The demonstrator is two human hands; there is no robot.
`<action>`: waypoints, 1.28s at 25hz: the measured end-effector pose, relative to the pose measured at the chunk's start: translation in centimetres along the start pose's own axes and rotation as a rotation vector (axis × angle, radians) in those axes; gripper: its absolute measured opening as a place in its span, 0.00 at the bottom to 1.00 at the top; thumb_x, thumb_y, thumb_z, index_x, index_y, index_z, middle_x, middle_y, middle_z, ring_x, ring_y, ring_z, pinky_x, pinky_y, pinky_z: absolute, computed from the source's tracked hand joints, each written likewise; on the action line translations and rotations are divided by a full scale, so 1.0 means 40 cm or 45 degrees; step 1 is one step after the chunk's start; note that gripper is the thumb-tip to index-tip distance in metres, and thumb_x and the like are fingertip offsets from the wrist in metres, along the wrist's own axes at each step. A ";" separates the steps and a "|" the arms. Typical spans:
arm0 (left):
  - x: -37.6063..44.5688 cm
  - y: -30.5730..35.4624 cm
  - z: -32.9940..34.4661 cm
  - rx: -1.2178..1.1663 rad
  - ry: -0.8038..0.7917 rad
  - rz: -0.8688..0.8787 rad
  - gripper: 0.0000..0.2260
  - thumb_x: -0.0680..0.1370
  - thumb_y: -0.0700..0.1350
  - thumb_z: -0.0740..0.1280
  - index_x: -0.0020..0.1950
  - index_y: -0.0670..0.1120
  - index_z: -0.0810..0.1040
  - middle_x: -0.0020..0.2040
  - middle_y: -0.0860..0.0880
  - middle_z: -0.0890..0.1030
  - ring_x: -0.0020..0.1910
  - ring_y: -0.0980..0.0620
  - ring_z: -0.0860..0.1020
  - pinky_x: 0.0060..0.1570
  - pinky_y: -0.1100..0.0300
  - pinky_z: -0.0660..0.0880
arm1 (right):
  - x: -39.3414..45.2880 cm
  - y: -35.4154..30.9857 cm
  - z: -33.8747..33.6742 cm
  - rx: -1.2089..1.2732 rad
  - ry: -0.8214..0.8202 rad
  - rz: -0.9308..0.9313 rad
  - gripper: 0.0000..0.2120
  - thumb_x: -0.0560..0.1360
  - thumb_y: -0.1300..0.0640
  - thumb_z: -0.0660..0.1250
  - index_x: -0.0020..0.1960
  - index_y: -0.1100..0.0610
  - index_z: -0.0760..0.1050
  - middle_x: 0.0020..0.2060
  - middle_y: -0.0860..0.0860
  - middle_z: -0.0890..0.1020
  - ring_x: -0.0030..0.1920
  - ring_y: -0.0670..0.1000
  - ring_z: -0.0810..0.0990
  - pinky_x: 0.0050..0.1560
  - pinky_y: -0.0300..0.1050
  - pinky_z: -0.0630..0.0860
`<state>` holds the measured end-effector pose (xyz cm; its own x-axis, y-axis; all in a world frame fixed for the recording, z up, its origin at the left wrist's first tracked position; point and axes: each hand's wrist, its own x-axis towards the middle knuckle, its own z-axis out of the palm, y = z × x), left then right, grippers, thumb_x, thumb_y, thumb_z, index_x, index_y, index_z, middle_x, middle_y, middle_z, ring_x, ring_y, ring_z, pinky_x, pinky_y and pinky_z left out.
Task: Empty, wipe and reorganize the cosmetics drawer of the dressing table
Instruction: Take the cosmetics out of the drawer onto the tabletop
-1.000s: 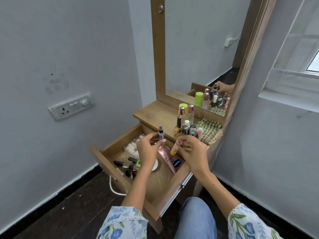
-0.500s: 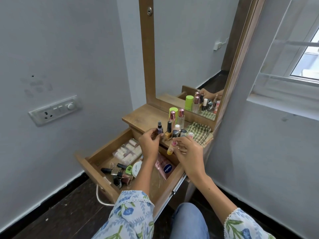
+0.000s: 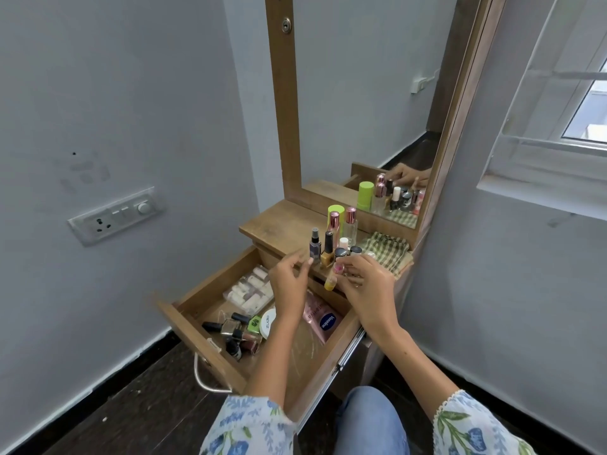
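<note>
The wooden drawer point(image 3: 195, 333) is pulled out, and my left hand point(image 3: 289, 285) hovers over its back part with fingers apart, holding nothing. Its fingertips are just beside a small dark spray bottle point(image 3: 314, 247) that stands upright at the tabletop's point(image 3: 279, 221) front edge. My right hand point(image 3: 369, 292) grips a small yellow tube with a pink cap point(image 3: 331, 280), tilted, at the table's front edge. In the drawer lie a pink Vaseline tube point(image 3: 321, 318), a white round jar point(image 3: 267, 323), several nail polish bottles point(image 3: 234, 334) and a clear packet of white pieces point(image 3: 249, 292).
On the tabletop stand a green-capped bottle point(image 3: 335, 211), two pink-capped perfume bottles point(image 3: 350, 224), a yellow nail polish point(image 3: 327, 251) and small jars. A green checked cloth point(image 3: 389, 254) lies to their right. The mirror point(image 3: 361, 93) rises behind. A wall socket point(image 3: 115, 215) is to the left.
My left hand carried the small spray bottle from over the drawer up to the tabletop and let go of it. My right hand moved up with the yellow tube.
</note>
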<state>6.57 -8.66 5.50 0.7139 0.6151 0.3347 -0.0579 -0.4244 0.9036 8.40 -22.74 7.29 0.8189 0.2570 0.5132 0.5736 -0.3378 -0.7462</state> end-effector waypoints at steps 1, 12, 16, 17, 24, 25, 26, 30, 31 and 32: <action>-0.022 0.000 -0.015 -0.017 -0.009 0.049 0.11 0.74 0.40 0.70 0.56 0.46 0.81 0.54 0.52 0.82 0.53 0.64 0.77 0.59 0.62 0.75 | 0.001 -0.004 0.001 0.010 -0.006 -0.001 0.12 0.70 0.67 0.73 0.52 0.58 0.82 0.48 0.51 0.82 0.48 0.49 0.81 0.50 0.41 0.81; -0.132 -0.005 -0.021 -0.028 0.052 0.192 0.12 0.71 0.41 0.74 0.54 0.47 0.83 0.47 0.55 0.84 0.48 0.62 0.80 0.47 0.70 0.75 | 0.011 -0.024 0.014 0.225 -0.140 -0.003 0.13 0.69 0.71 0.71 0.51 0.60 0.80 0.47 0.52 0.82 0.45 0.41 0.82 0.48 0.32 0.78; -0.114 0.014 0.013 -0.100 0.180 0.072 0.10 0.72 0.42 0.73 0.52 0.46 0.83 0.45 0.55 0.84 0.46 0.63 0.79 0.46 0.73 0.73 | 0.006 -0.007 -0.009 0.300 -0.028 0.125 0.15 0.71 0.68 0.72 0.55 0.58 0.79 0.46 0.49 0.83 0.46 0.40 0.82 0.49 0.34 0.79; -0.106 0.017 0.022 -0.120 0.215 0.020 0.10 0.71 0.42 0.74 0.52 0.46 0.83 0.46 0.54 0.83 0.46 0.62 0.79 0.47 0.71 0.73 | 0.000 0.001 -0.018 0.284 0.022 0.135 0.14 0.71 0.67 0.73 0.55 0.58 0.79 0.46 0.49 0.83 0.46 0.41 0.82 0.49 0.34 0.79; -0.063 0.038 0.083 -0.150 0.156 -0.119 0.12 0.69 0.39 0.75 0.52 0.44 0.83 0.45 0.50 0.85 0.45 0.55 0.82 0.48 0.57 0.79 | -0.050 0.040 -0.046 0.137 0.076 0.089 0.13 0.71 0.70 0.71 0.52 0.58 0.80 0.44 0.49 0.83 0.45 0.44 0.83 0.49 0.36 0.80; -0.061 0.036 0.086 -0.131 0.156 -0.108 0.12 0.69 0.39 0.75 0.52 0.44 0.84 0.44 0.50 0.85 0.44 0.55 0.82 0.48 0.56 0.79 | -0.051 0.044 -0.047 0.127 0.073 0.092 0.13 0.71 0.70 0.71 0.52 0.58 0.80 0.44 0.49 0.83 0.45 0.44 0.83 0.48 0.36 0.80; -0.059 0.033 0.088 -0.115 0.156 -0.094 0.12 0.69 0.39 0.75 0.52 0.44 0.84 0.44 0.50 0.85 0.44 0.56 0.82 0.47 0.56 0.80 | -0.052 0.047 -0.048 0.120 0.068 0.099 0.13 0.71 0.70 0.71 0.52 0.58 0.80 0.44 0.49 0.83 0.45 0.43 0.83 0.48 0.34 0.79; -0.056 0.019 0.090 -0.118 0.169 -0.037 0.12 0.69 0.37 0.75 0.52 0.42 0.83 0.44 0.53 0.82 0.43 0.56 0.82 0.47 0.56 0.80 | -0.056 0.055 -0.045 0.082 0.043 0.115 0.13 0.71 0.70 0.70 0.52 0.57 0.80 0.44 0.46 0.83 0.44 0.41 0.82 0.45 0.29 0.78; -0.056 0.016 0.091 -0.110 0.169 -0.027 0.11 0.69 0.36 0.75 0.51 0.42 0.83 0.44 0.53 0.82 0.43 0.56 0.82 0.47 0.56 0.81 | -0.057 0.057 -0.044 0.069 0.034 0.110 0.13 0.71 0.70 0.70 0.52 0.57 0.80 0.44 0.46 0.83 0.44 0.41 0.82 0.46 0.30 0.78; -0.056 0.013 0.092 -0.095 0.161 -0.020 0.11 0.69 0.36 0.74 0.51 0.42 0.83 0.45 0.52 0.82 0.43 0.56 0.82 0.47 0.56 0.81 | -0.058 0.059 -0.043 0.061 0.027 0.108 0.13 0.71 0.70 0.71 0.52 0.56 0.80 0.44 0.46 0.83 0.44 0.41 0.82 0.46 0.31 0.78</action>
<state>7.49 -12.70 4.23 0.6220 0.7018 0.3472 -0.1026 -0.3665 0.9247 7.90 -25.68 5.06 0.8650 0.2099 0.4558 0.5011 -0.3140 -0.8064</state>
